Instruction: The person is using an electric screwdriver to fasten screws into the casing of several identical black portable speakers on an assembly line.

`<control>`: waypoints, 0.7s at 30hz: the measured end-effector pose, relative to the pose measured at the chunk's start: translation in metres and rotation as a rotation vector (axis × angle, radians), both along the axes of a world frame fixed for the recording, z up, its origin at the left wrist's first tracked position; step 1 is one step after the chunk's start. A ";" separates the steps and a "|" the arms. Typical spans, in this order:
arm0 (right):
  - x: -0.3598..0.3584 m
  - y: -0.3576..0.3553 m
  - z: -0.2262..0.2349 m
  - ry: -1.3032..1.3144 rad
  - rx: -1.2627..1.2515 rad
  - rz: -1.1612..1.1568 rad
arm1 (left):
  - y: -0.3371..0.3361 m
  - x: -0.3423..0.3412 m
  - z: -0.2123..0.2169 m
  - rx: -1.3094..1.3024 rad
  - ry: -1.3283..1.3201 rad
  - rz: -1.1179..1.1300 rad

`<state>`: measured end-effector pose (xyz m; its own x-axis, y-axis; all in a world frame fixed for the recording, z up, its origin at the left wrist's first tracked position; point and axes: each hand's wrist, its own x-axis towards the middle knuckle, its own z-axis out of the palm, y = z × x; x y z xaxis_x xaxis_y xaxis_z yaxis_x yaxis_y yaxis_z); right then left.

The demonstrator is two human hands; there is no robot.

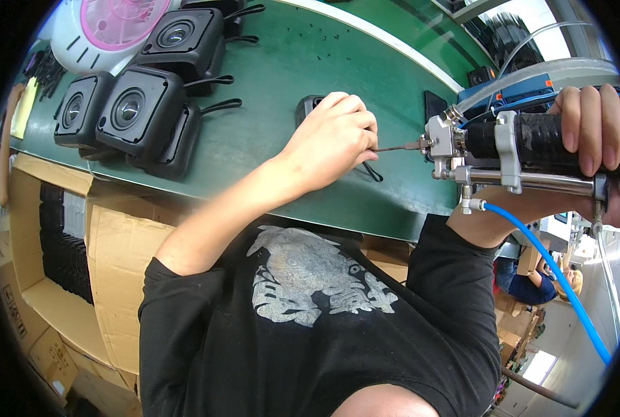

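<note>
My right hand (591, 132) is wrapped round the black grip of a powered screwdriver (532, 139), which lies sideways in the air with its thin bit pointing left. My left hand (334, 142) is closed in a pinch right at the bit's tip. What the fingertips hold there is hidden or too small to tell. Beneath that hand is a black speaker housing (308, 105), mostly covered, with a black strap (373, 172) poking out on the near side, on the green table (261, 132).
Black box speakers (129, 111) with wrist straps are stacked at the left, beside a pink and white fan-like thing (119, 24). A cardboard box (126, 278) with black parts stands below the left table edge. A blue hose (546, 257) hangs from the screwdriver. Another person (532, 281) is far right.
</note>
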<state>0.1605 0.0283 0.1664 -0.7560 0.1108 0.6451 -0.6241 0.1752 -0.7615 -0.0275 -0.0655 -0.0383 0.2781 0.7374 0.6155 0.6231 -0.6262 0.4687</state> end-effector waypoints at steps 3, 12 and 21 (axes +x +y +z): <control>0.000 0.000 0.000 -0.001 0.000 0.001 | -0.001 0.000 0.001 -0.007 0.010 -0.003; -0.003 -0.001 0.000 -0.004 0.002 0.016 | -0.005 0.004 0.008 -0.019 0.029 0.081; -0.010 0.004 -0.003 -0.007 0.000 0.039 | -0.005 -0.023 0.003 -0.101 0.134 0.161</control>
